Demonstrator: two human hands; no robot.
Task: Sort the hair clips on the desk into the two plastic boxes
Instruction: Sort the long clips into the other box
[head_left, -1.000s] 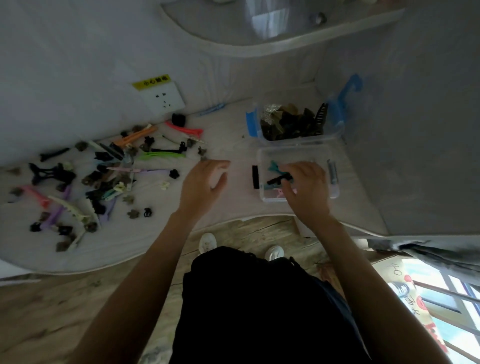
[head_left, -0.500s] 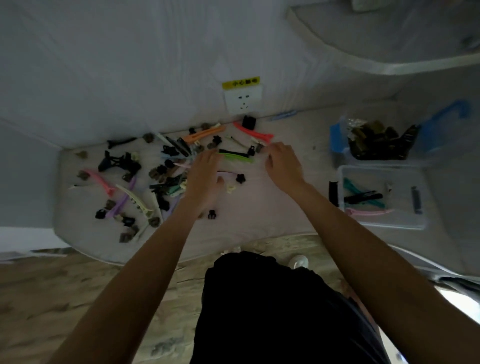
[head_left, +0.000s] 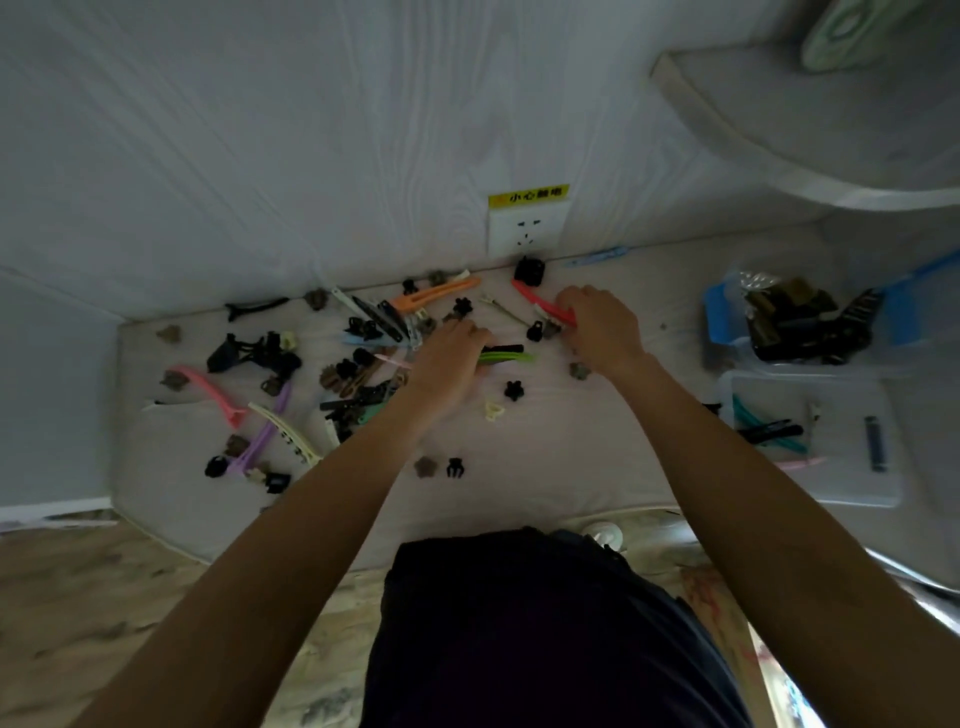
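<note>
Many hair clips lie scattered on the pale desk (head_left: 561, 467), most left of centre. My left hand (head_left: 447, 358) rests on the green long clip (head_left: 511, 357) and the black long clip beside it, fingers closed over their left ends. My right hand (head_left: 597, 327) is closed on the red long clip (head_left: 540, 304) near the back wall. At the right stand two clear plastic boxes: the near box (head_left: 852, 488) holds long clips in teal, black and pink; the far box (head_left: 727, 332) with blue latches holds dark claw clips.
An orange long clip (head_left: 436, 297), pink clip (head_left: 208, 389), purple clip (head_left: 265, 436) and several small black and brown claw clips lie around. A wall socket (head_left: 525, 231) with a yellow label sits behind. A curved shelf (head_left: 779, 135) overhangs the right.
My view swung left from the boxes to the clip pile. My right hand left the near box and reached the red clip; my left hand moved onto the green and black clips.
</note>
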